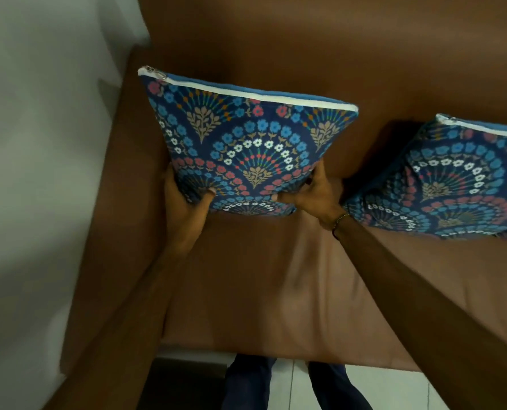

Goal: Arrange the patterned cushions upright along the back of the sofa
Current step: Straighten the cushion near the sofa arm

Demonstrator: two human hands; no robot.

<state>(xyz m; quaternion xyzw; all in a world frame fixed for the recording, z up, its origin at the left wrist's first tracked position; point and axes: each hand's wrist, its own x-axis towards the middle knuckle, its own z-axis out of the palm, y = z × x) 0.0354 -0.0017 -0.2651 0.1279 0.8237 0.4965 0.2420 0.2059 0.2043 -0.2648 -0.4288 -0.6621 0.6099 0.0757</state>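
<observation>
A dark blue cushion with a floral fan pattern [246, 143] stands upright against the back of the brown sofa [305, 48], near its left end, white zip edge on top. My left hand [184, 199] grips its lower left corner. My right hand [314, 193] grips its lower right corner. A second cushion of the same pattern [459, 179] leans upright against the sofa back to the right, partly cut off by the frame edge.
The brown seat [261, 285] stretches in front of the cushions. The sofa's left armrest [119, 202] runs beside a white wall [39, 143]. My legs in dark trousers [246, 386] stand on a pale tiled floor [394, 389] at the sofa's front edge.
</observation>
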